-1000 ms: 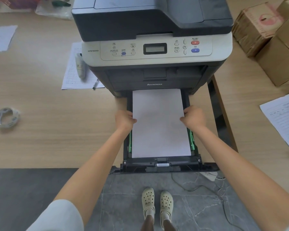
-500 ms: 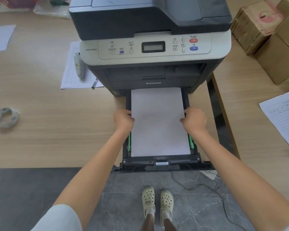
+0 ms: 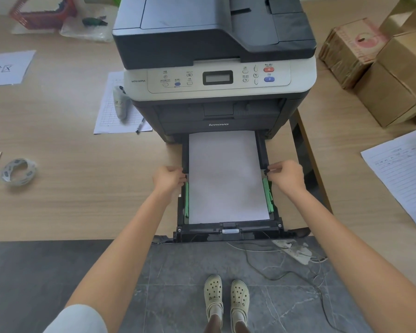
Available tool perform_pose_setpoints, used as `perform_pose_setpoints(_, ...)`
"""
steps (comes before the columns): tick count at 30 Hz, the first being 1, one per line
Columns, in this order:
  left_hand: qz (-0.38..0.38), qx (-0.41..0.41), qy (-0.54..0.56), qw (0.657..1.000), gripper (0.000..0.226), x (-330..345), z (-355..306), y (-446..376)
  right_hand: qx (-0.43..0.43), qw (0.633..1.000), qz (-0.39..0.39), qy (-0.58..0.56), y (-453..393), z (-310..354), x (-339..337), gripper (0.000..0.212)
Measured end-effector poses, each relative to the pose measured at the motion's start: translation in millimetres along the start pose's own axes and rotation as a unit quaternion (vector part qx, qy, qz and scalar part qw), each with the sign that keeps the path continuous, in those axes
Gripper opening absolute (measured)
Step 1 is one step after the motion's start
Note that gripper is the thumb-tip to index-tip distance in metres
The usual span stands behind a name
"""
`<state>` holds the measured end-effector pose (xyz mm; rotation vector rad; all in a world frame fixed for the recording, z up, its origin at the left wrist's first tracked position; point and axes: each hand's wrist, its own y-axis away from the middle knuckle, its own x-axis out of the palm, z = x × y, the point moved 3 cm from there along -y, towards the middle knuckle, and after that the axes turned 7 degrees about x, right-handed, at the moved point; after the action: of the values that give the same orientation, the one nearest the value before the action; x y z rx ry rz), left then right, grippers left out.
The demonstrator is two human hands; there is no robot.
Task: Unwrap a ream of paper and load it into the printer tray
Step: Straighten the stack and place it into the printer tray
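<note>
Fingers of my left hand (image 3: 169, 177) and right hand (image 3: 286, 175) pinched on the tray (image 3: 228, 233) sides flanking the paper (image 3: 226, 179), arms outstretched.

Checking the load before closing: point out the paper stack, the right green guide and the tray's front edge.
paper stack (image 3: 226, 179), head view, middle of top sheet
right green guide (image 3: 267, 193), head view, mid-length
tray (image 3: 228, 231), head view, front wall

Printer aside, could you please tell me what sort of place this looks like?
Probably an office or stockroom: a desktop printer on a wooden desk, printed forms, and cardboard boxes.
</note>
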<state>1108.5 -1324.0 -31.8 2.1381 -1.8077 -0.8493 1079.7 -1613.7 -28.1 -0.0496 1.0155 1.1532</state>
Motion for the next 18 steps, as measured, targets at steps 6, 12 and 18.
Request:
perform_pose_setpoints(6,0.107,0.014,0.016,0.994,0.042,-9.1,17.4,38.3,0.076,0.985,0.068,-0.141,27.9,-25.4,-3.4,0.030)
perform_pose_setpoints(12,0.088,0.022,0.098,0.991,0.044,-5.0,43.7,67.5,0.106,0.977,0.102,-0.158,47.8,-51.3,8.3,0.039)
perform_pose_setpoints(18,0.071,0.012,0.086,0.994,0.046,4.1,51.5,73.9,0.108,0.964,0.154,-0.189,61.3,-54.4,18.7,0.050)
